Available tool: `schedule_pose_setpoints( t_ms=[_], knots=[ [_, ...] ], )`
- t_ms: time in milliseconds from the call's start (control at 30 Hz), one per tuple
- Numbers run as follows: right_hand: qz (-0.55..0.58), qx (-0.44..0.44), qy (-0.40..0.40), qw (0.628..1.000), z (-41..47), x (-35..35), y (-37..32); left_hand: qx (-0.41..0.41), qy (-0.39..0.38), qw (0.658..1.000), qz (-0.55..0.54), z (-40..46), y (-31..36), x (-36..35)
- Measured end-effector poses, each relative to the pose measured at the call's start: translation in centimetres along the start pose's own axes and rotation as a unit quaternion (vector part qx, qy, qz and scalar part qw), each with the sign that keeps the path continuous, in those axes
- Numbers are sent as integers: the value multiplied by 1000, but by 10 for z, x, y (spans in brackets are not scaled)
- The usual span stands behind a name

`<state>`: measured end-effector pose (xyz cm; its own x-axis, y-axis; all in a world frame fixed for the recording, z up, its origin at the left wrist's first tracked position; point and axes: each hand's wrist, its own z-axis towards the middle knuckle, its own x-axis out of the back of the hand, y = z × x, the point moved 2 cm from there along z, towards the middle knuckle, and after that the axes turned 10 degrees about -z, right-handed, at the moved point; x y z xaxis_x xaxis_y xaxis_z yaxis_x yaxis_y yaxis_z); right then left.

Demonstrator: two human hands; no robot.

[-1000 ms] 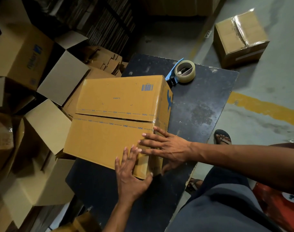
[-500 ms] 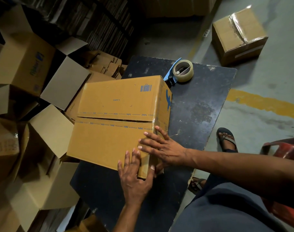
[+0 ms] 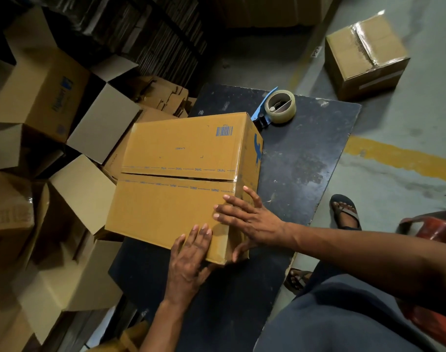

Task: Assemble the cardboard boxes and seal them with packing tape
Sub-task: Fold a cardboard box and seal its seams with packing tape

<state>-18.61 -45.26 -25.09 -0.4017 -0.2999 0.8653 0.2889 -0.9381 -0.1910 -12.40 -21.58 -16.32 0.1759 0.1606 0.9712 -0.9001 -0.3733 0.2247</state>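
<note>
Here, a yellow-brown cardboard box (image 3: 181,179) with blue print rests on the dark surface (image 3: 305,158), its two top flaps meeting at an untaped seam. The left hand (image 3: 191,255) and right hand (image 3: 250,219) press its near corner with fingers straight and spread. The box's left part overhangs the surface edge; beyond its far right corner lies the tape dispenser (image 3: 276,107).

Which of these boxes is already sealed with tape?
The small box on the floor, beyond the table's far right corner: shiny tape covers its top seam. The box under both hands shows a bare seam.
</note>
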Motion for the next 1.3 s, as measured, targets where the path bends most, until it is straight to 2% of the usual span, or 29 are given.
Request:
schedule_pose_setpoints(
  t_ms=[200, 533, 867, 1167, 1300],
  knots=[
    [15, -16, 24, 999, 0, 4, -4, 18, 51, 998, 26, 2, 12, -10],
    [-15, -25, 66, 997, -1, 3, -9, 101, 74, 992, 9, -1, 32, -30],
    [-43, -3, 43, 998, -1, 8, -2, 133, 115, 984, -38, 6, 41, -31],
    [-36, 0, -42, 998, 5, 35, -1, 190, 232, 947, -114, 17, 44, -33],
    [26, 26, -50, 998, 46, 67, 24, 287, 306, 897, -142, 37, 41, -10]
  ],
)
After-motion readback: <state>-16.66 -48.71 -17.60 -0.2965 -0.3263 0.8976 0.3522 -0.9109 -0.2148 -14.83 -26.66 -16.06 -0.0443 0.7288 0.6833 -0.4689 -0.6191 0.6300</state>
